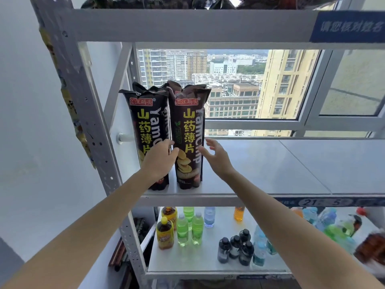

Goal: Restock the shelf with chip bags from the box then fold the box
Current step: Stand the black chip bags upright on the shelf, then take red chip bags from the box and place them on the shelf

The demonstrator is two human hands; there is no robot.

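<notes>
- Standing at nine o'clock on the shelf (260, 167): two front bags (188, 140), more behind.
- Left hand (159, 158) touching the bags, fingers relaxed, grasping nothing.
- Right hand (217, 157) hovering released, just beside.
- Likely restocking; next, fetching another bag — box unseen.

Glossy dark foil chip bags (187, 140) (creased tops) on a matt grey painted-metal shelf (260, 170).

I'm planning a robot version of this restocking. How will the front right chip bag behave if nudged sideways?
The chip bag is tall and stands on a narrow base, so it probably tips easily. It looks puffed and light, so likely slides on the smooth shelf. The glossy film may slip under fingers.
</notes>
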